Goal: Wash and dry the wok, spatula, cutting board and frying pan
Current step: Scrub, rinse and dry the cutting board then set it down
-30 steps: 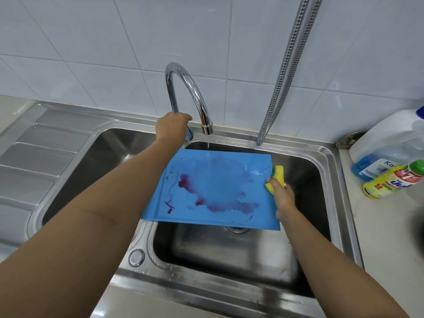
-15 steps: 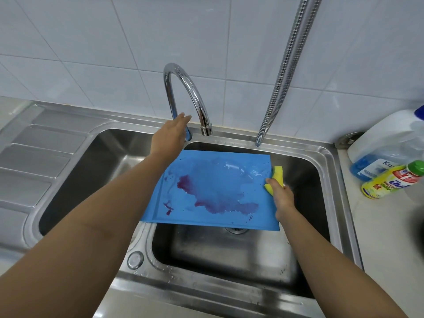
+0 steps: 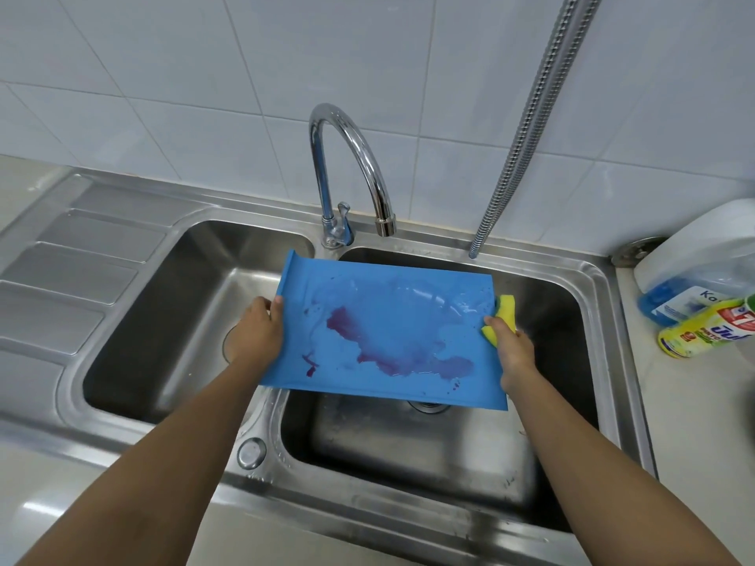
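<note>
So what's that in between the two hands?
In the head view, the stained blue cutting board spans the gap; the left hand grips one edge, the right hand and yellow sponge the other.

jug label (image 3: 694, 305): "Ka", cut off | yellow bottle (image 3: 702, 337): "Jul", rest unreadable

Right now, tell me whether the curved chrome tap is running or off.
Off. No stream falls from the curved chrome tap onto the purple-stained blue plastic cutting board below.
</note>
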Motion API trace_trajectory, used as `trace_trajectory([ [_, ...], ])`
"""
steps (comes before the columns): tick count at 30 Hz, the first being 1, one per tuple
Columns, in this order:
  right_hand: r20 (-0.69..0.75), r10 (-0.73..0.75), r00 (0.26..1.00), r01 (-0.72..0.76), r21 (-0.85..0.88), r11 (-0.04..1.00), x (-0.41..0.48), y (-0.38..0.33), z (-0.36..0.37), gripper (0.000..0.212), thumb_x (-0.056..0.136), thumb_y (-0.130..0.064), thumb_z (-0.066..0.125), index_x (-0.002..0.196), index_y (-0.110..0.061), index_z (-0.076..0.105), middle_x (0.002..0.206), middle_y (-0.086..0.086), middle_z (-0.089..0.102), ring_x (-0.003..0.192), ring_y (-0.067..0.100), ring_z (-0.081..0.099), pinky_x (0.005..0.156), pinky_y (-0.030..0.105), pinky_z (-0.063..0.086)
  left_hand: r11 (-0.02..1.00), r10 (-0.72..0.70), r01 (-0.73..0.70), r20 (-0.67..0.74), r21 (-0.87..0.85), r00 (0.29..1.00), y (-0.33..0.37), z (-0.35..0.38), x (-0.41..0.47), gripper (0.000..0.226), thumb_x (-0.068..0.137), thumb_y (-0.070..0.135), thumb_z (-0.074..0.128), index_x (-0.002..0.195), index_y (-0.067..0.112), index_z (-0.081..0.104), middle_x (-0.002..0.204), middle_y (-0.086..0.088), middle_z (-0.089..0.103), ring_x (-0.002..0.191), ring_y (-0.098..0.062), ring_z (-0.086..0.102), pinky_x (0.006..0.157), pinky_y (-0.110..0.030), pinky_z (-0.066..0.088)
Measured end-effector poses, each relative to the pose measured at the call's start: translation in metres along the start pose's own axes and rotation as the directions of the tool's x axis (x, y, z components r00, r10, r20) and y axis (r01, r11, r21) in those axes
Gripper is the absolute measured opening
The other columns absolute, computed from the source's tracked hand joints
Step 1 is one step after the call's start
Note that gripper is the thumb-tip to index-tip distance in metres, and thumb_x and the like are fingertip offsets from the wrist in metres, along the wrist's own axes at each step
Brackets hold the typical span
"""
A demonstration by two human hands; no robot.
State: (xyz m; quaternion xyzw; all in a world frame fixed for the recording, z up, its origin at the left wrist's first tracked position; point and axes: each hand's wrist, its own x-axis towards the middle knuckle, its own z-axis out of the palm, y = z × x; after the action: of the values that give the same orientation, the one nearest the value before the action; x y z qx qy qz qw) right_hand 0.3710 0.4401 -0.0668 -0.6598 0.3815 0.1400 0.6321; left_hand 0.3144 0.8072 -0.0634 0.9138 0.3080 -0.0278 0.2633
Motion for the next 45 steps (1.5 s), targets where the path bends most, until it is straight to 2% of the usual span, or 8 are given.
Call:
trace_trajectory([
  [4, -0.018, -0.016, 1.0, 0.016, -0.008, 1.0, -0.003, -0.002, 0.001, 0.044, 0.081, -0.043, 0.07, 0.11, -0.017, 0.051, 0.093, 0.003, 0.06, 0.08, 0.02, 0.06, 0.07, 0.036, 0.045, 0.998, 0.033, -0.034, 0.019, 0.051, 0.999, 0.004, -0.001, 0.0, 0.054, 0.103, 0.049, 0.016, 0.105, 0.008, 0.052, 0.089, -0.009, 0.056, 0.079, -0.027, 0.051, 0.07, -0.038, 0.037],
  [9, -0.04, -0.025, 0.999, 0.024, -0.026, 0.999, -0.005, -0.002, 0.005, 0.046, 0.081, -0.042, 0.071, 0.111, -0.014, 0.049, 0.1, 0.007, 0.061, 0.083, 0.022, 0.061, 0.073, 0.037, 0.047, 0.997, 0.032, -0.034, 0.026, 0.067, 0.999, 0.002, -0.004, -0.001, 0.05, 0.104, 0.048, 0.018, 0.1, 0.01, 0.05, 0.082, -0.005, 0.053, 0.072, -0.022, 0.048, 0.066, -0.036, 0.035],
  [14, -0.033, -0.042, 0.999, 0.041, -0.043, 0.998, -0.008, -0.008, 0.022, 0.055, 0.08, -0.043, 0.072, 0.118, -0.01, 0.051, 0.107, 0.01, 0.062, 0.081, 0.022, 0.061, 0.064, 0.033, 0.045, 0.999, 0.012, -0.01, 0.024, -0.047, 1.0, -0.013, -0.006, 0.015, 0.052, 0.102, 0.051, 0.021, 0.098, 0.01, 0.051, 0.086, -0.009, 0.059, 0.073, -0.023, 0.052, 0.068, -0.038, 0.04],
  [25, 0.056, -0.084, 0.995, 0.089, -0.091, 0.992, 0.001, -0.026, 0.03, 0.055, 0.08, -0.042, 0.072, 0.122, -0.019, 0.044, 0.108, 0.007, 0.06, 0.092, 0.026, 0.065, 0.08, 0.044, 0.055, 0.998, -0.048, 0.047, -0.029, -0.042, 0.998, -0.019, -0.003, 0.015, 0.051, 0.103, 0.05, 0.019, 0.097, 0.011, 0.051, 0.083, -0.006, 0.054, 0.074, -0.024, 0.048, 0.072, -0.039, 0.037],
  [32, -0.012, -0.222, 0.975, 0.221, -0.053, 0.974, 0.0, -0.013, 0.006, 0.047, 0.085, -0.037, 0.065, 0.125, -0.022, 0.043, 0.11, 0.005, 0.058, 0.096, 0.02, 0.06, 0.084, 0.044, 0.053, 0.996, -0.078, 0.075, -0.058, -0.053, 0.995, -0.016, 0.003, 0.008, 0.051, 0.103, 0.049, 0.018, 0.097, 0.01, 0.051, 0.076, -0.002, 0.052, 0.076, -0.024, 0.049, 0.073, -0.04, 0.039],
  [37, -0.134, -0.356, 0.925, 0.344, -0.108, 0.933, -0.024, 0.009, -0.006, 0.045, 0.09, -0.031, 0.056, 0.132, -0.02, 0.043, 0.102, -0.003, 0.056, 0.089, 0.016, 0.057, 0.073, 0.034, 0.043, 0.993, -0.087, 0.08, -0.069, -0.087, 0.994, -0.011, 0.002, -0.003, 0.049, 0.104, 0.047, 0.02, 0.099, 0.01, 0.051, 0.076, 0.0, 0.048, 0.075, -0.021, 0.047, 0.072, -0.038, 0.035],
  [41, -0.191, -0.612, 0.767, 0.515, -0.386, 0.766, -0.043, 0.025, -0.002, 0.06, 0.077, -0.037, 0.056, 0.131, -0.014, 0.05, 0.127, 0.009, 0.054, 0.114, 0.032, 0.049, 0.094, 0.047, 0.042, 0.995, -0.083, 0.078, -0.075, -0.067, 0.994, -0.011, 0.0, -0.004, 0.05, 0.103, 0.048, 0.019, 0.099, 0.01, 0.052, 0.084, -0.005, 0.053, 0.077, -0.023, 0.048, 0.073, -0.039, 0.036],
  [45, 0.148, -0.803, 0.577, 0.664, -0.657, 0.356, -0.065, 0.044, 0.019, 0.06, 0.07, -0.039, 0.051, 0.125, -0.018, 0.061, 0.133, 0.009, 0.052, 0.11, 0.036, 0.047, 0.094, 0.046, 0.042, 0.993, -0.083, 0.077, -0.071, -0.084, 0.994, -0.011, 0.001, -0.007, 0.052, 0.103, 0.05, 0.019, 0.102, 0.01, 0.053, 0.086, -0.006, 0.054, 0.078, -0.024, 0.049, 0.073, -0.039, 0.037],
])
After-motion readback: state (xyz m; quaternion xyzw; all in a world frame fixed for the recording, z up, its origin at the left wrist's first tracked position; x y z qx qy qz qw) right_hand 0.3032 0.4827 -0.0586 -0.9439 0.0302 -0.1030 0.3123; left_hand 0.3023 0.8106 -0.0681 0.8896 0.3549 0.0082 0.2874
